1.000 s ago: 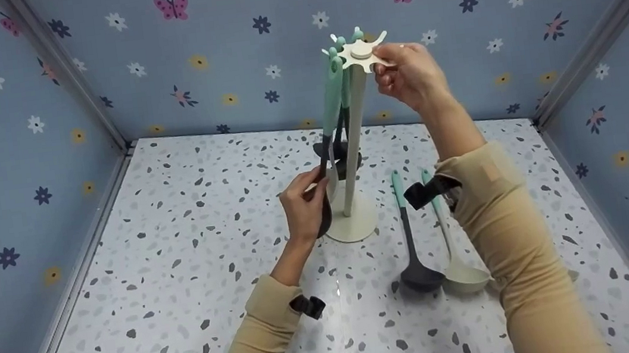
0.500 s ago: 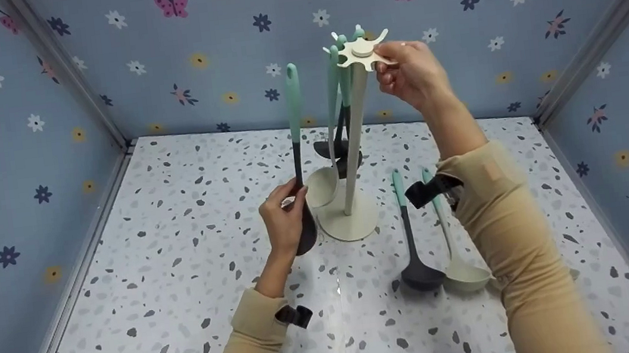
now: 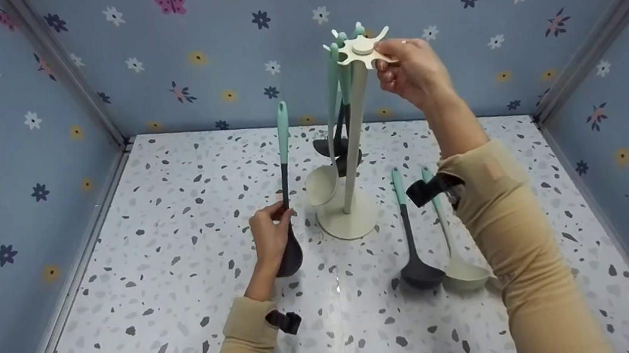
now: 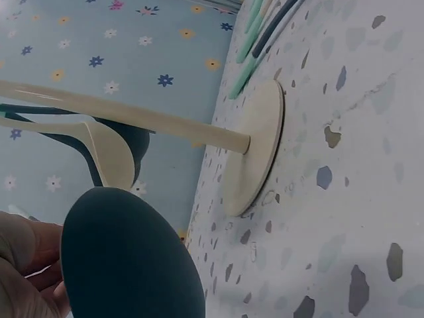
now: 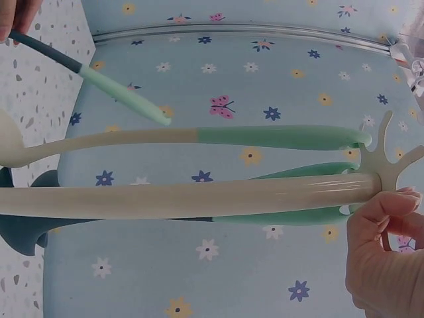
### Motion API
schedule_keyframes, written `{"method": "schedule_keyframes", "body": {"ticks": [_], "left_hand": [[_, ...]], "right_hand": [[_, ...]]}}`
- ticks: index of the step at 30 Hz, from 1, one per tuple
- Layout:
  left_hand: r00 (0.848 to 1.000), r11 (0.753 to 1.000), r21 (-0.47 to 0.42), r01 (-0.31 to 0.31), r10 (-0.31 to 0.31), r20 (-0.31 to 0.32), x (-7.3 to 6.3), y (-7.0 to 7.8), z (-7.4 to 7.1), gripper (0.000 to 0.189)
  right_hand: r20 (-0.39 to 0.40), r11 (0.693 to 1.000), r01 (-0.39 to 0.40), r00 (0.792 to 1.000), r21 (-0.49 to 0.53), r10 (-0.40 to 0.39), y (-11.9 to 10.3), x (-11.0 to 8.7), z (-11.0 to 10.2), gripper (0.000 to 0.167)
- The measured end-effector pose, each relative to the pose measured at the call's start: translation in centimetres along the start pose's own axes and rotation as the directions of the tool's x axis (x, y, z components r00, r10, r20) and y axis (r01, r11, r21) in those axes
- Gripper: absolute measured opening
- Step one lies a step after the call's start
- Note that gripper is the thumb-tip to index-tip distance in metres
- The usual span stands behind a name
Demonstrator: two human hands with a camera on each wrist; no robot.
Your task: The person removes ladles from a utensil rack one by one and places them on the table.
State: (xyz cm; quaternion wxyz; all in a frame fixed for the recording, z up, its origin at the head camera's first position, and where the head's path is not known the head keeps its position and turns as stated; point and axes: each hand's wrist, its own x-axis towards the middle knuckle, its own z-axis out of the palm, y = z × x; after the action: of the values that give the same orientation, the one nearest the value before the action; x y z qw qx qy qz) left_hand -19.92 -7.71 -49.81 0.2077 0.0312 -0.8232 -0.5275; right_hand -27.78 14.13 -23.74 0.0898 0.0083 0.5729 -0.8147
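My left hand [image 3: 271,237] pinches a dark spoon [image 3: 283,135] with a mint handle by its shaft, left of a cream utensil stand [image 3: 350,226]. The spoon is nearly upright, handle end up; its oval head [image 4: 129,255] fills the lower part of the left wrist view. At the stand's top, my right hand [image 3: 412,71] pinches one arm of the hooked rotating head [image 3: 356,50]. From the hooks hang a cream ladle [image 3: 322,186] and dark utensils [image 3: 330,148] with mint handles. The post partly hides the dark ones.
Right of the stand, a dark ladle [image 3: 421,274] and a cream ladle [image 3: 465,275] lie on the speckled tabletop [image 3: 188,324]. My right sleeve [image 3: 526,234] covers part of something pale beside them. Flower-patterned walls [image 3: 216,62] enclose the back and sides.
My left hand has carried the spoon away from the stand's hooks, leftward, then lower and nearer to me. The cream ladle behind it has come into view. My right hand stays on the stand's head.
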Motion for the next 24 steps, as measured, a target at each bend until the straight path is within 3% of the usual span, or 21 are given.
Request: {"method": "schedule_keyframes", "body": {"ticks": [7,13,24], "left_hand": [[0.993,0.990,0.107,0.095,-0.102,0.067,-0.3,-1.7,0.4,0.010],[0.972,0.961,0.218,0.170,-0.200,0.125,-0.5,-2.3,0.6,0.009],[0.932,0.902,0.377,0.211,-0.302,0.202,-0.9,-3.7,1.5,0.008]], "right_hand": [[-0.013,0.999,-0.020,1.000,0.029,0.021,-0.1,0.0,0.0,0.008],[-0.004,1.000,-0.009,1.000,0.020,0.009,-0.1,-0.1,0.0,0.009],[-0.003,1.000,0.012,1.000,0.003,-0.012,0.1,-0.1,-0.1,0.011]]}}
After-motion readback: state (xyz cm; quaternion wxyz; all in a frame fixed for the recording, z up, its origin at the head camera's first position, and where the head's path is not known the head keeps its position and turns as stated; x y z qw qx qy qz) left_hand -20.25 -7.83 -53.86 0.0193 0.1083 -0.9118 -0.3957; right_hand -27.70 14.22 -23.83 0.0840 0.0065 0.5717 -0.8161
